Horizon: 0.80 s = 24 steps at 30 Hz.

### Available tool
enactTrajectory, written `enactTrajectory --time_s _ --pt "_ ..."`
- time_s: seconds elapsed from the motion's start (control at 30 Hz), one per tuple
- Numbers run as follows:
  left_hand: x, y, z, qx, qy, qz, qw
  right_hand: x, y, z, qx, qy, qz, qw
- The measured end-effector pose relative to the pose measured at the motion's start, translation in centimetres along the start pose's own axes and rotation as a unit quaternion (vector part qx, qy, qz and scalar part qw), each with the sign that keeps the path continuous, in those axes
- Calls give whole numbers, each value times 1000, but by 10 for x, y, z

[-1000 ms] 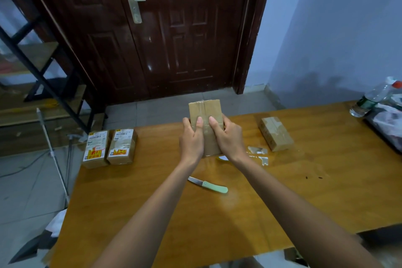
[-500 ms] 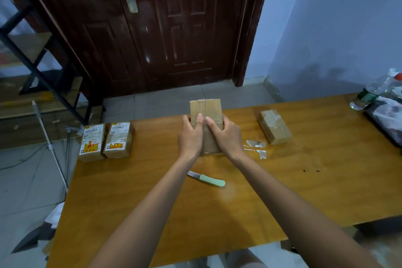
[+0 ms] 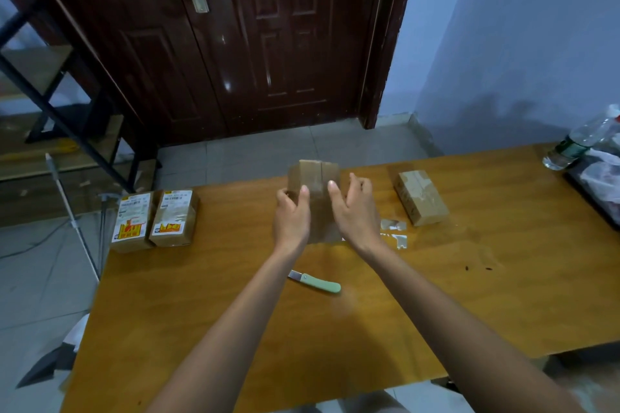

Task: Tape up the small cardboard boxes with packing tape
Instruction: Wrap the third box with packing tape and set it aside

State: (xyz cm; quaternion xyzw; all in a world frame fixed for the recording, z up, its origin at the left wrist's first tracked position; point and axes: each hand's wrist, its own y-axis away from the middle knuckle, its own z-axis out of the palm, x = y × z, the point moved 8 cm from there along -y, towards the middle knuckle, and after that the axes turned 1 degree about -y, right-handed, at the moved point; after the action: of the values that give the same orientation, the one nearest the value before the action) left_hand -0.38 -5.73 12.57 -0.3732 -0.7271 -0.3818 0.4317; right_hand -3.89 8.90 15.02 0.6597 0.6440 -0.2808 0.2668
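Observation:
A small brown cardboard box point(image 3: 313, 174) stands on end on the wooden table point(image 3: 469, 295), its top seam facing up and a glossy tape strip down its front. My left hand point(image 3: 291, 214) grips its left side, thumb on the front face. My right hand point(image 3: 354, 214) holds the right edge, thumb on the front and fingers curved loosely round behind. Another plain taped box point(image 3: 421, 198) lies to the right. Two boxes with printed labels point(image 3: 132, 221) point(image 3: 174, 216) lie side by side at the table's left end.
A folding knife with a mint-green handle point(image 3: 317, 282) lies just nearer than the box. Clear tape scraps point(image 3: 394, 225) sit right of my hands. A plastic bottle point(image 3: 583, 139) and a dark tray with bags point(image 3: 590, 191) occupy the far right. Behind stands a dark door.
My right hand has slid right toward the box's edge and its fingers have loosened and spread. The left hand keeps its grip. The box stays upright in place.

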Motion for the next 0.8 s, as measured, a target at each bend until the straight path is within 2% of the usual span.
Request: enactTrajectory --time_s 0.1,0.2,0.23,0.3,0.37,0.43,0.5,0.57,0.8 --pt "11 -1 10 -20 20 45 999 3 -2 12 -76 -123 50 988" --pt "13 -3 13 -28 57 47 997 23 -9 13 -105 -350 156 917" --pt "12 -5 12 -18 59 48 997 29 -12 14 -119 -390 165 898" --pt "7 -12 11 7 24 30 999 36 -16 19 -156 -416 154 883" --pt "-4 -17 24 -36 35 -45 998 39 -19 26 -173 -425 153 875" --pt "-8 -17 39 -73 103 -82 989 43 -25 23 -154 -376 147 902" --pt "-4 -16 43 -58 112 -60 990 43 -32 13 -118 -279 109 947" --pt "3 -14 43 -22 84 -16 996 37 -34 5 -99 -217 72 969" --pt "10 -14 50 42 4 45 998 28 -41 -10 -32 -123 -25 992"
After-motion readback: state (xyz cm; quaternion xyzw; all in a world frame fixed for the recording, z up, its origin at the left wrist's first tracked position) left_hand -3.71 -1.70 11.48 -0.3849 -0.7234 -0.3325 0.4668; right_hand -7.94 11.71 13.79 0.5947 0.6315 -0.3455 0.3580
